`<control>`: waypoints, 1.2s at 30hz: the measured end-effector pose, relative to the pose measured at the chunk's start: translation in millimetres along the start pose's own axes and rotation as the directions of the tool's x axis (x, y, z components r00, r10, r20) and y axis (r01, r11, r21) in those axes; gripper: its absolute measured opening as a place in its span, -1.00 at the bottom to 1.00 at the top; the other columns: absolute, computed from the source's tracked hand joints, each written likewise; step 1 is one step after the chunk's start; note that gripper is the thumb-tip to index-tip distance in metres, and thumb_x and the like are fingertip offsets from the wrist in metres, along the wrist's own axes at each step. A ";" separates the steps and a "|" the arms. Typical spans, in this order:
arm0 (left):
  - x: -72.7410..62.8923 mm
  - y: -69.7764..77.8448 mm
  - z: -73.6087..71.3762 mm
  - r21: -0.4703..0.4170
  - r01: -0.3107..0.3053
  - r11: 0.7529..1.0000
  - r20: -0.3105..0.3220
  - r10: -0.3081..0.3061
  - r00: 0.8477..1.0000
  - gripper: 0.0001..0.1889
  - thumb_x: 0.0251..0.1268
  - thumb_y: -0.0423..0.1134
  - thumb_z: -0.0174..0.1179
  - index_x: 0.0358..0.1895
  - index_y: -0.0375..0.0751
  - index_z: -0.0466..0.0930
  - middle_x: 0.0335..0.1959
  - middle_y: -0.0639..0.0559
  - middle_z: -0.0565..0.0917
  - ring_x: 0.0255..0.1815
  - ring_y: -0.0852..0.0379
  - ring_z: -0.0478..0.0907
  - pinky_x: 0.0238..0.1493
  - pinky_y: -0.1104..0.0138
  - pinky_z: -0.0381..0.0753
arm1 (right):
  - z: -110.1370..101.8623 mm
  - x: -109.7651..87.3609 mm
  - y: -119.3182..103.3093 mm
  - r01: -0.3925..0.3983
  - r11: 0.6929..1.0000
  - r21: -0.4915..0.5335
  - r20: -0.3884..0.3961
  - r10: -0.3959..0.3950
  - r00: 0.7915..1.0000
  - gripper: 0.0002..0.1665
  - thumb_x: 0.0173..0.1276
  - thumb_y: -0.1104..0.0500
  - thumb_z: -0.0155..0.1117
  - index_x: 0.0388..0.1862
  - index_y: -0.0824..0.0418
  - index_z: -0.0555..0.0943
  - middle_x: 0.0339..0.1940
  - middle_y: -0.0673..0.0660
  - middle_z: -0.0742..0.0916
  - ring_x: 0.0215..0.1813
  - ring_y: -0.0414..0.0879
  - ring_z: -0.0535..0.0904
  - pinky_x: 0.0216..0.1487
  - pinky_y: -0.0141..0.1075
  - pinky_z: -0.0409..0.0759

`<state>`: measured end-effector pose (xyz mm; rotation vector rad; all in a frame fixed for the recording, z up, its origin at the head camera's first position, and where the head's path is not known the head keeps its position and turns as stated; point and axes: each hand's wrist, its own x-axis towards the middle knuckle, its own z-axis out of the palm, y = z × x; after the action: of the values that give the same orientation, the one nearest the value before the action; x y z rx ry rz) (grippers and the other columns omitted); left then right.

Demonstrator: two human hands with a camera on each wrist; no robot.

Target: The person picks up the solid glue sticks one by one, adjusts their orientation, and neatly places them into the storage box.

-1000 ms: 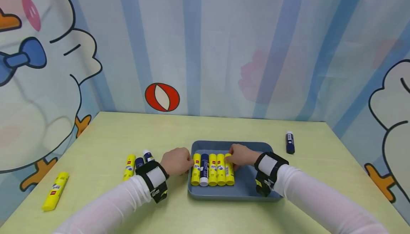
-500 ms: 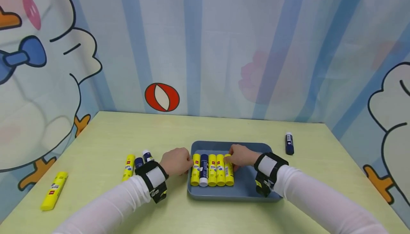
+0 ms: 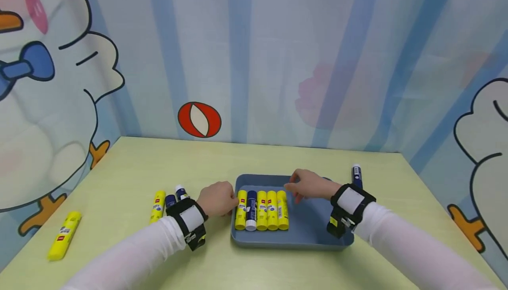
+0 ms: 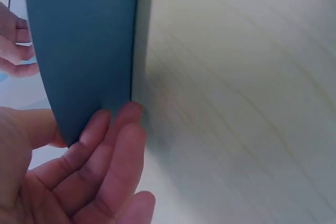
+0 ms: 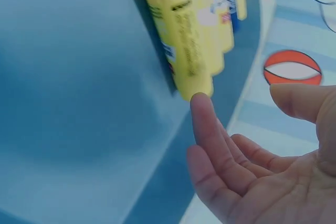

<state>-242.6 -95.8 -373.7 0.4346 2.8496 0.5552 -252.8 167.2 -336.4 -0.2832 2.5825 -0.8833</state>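
Observation:
A blue-grey tray (image 3: 313, 228) holds a row of glue sticks along its left side. Most are yellow; one blue glue stick (image 3: 251, 210) with a white cap is second from the left. My left hand (image 3: 217, 198) pinches the tray's left rim, thumb on one side of the wall (image 4: 84, 51) and fingers on the outer side. Over the tray's back part, my right hand (image 3: 311, 184) is spread and holds nothing. Its fingers are near the top end of the rightmost yellow glue stick (image 3: 282, 210); contact is unclear in the right wrist view.
Left of the tray lie a yellow glue stick (image 3: 158, 206) and two blue ones (image 3: 181, 192), partly behind my left wrist. Another yellow glue stick (image 3: 65, 235) is at the far left. Behind my right wrist lies a blue glue stick (image 3: 356, 176).
My right hand has let go of the rightmost yellow glue stick and moved slightly up and to the right, its fingers opening. My left hand stays at the tray's rim.

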 end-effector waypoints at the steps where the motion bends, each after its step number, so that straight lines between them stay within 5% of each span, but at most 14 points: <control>1: 0.3 -0.3 0.0 0.001 0.001 1.000 -0.002 0.000 1.000 -0.63 0.29 -0.24 0.14 -0.73 -0.14 0.56 -0.80 0.12 0.54 -0.77 0.17 0.42 -0.69 0.39 0.21 | -4.0 -2.7 0.9 0.015 1.000 0.013 -0.004 -0.015 1.000 -0.59 0.50 0.07 0.11 0.08 0.38 0.41 -0.30 0.23 0.67 -0.28 0.07 0.67 -0.10 -0.06 0.58; 7: 1.4 -1.0 -0.2 -0.007 -0.008 1.000 -0.005 0.008 1.000 -0.63 0.28 -0.24 0.15 -0.74 -0.15 0.56 -0.81 0.14 0.54 -0.77 0.18 0.46 -0.70 0.39 0.22 | -32.4 -21.1 13.0 0.094 0.991 0.095 -0.086 -0.085 0.993 -0.50 0.52 0.06 0.07 0.19 0.45 0.37 -0.16 0.31 0.68 -0.20 0.11 0.67 -0.08 -0.04 0.59; 13: 0.0 2.1 -2.0 -0.014 -0.010 1.000 -0.004 0.010 1.000 -0.62 0.29 -0.24 0.14 -0.74 -0.16 0.56 -0.83 0.13 0.53 -0.79 0.17 0.42 -0.71 0.39 0.19 | -62.6 -34.7 48.7 0.113 0.990 0.086 -0.254 -0.088 0.963 -0.42 0.56 0.04 -0.01 0.25 0.53 0.29 -0.05 0.41 0.64 -0.13 0.17 0.66 -0.11 -0.06 0.59; 22: -1.1 1.5 -1.2 -0.022 0.017 1.000 0.009 -0.017 1.000 -0.64 0.30 -0.23 0.15 -0.71 -0.15 0.57 -0.78 0.09 0.55 -0.77 0.16 0.42 -0.69 0.39 0.21 | -74.5 -31.8 120.8 -0.040 0.999 -0.001 -0.494 0.034 0.869 -0.33 0.57 -0.02 -0.11 0.26 0.59 0.23 0.07 0.57 0.48 -0.02 0.34 0.54 -0.13 0.05 0.52; 28: -2.1 0.1 0.0 -0.030 0.041 0.999 0.008 -0.041 0.999 -0.65 0.30 -0.23 0.16 -0.69 -0.15 0.59 -0.77 0.09 0.56 -0.75 0.15 0.45 -0.68 0.39 0.23 | -70.9 -21.4 140.6 -0.116 0.991 -0.066 -0.584 0.055 0.810 -0.37 0.52 0.03 -0.02 0.14 0.64 0.27 -0.18 0.53 0.58 -0.22 0.30 0.56 -0.28 0.03 0.49; 36: -1.1 -1.2 3.3 -0.036 0.037 0.999 0.013 -0.037 0.999 -0.65 0.30 -0.21 0.15 -0.69 -0.13 0.59 -0.77 0.10 0.57 -0.76 0.16 0.45 -0.69 0.39 0.22 | -67.5 -12.8 150.8 -0.268 0.960 -0.083 -0.516 0.188 0.836 -0.29 0.47 -0.02 -0.02 0.02 0.72 0.23 -0.41 0.46 0.53 -0.40 0.24 0.53 -0.38 -0.03 0.46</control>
<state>-241.0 -96.1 -377.1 0.3772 2.8250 0.5946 -279.6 325.5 -377.5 0.2569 3.0858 -0.7453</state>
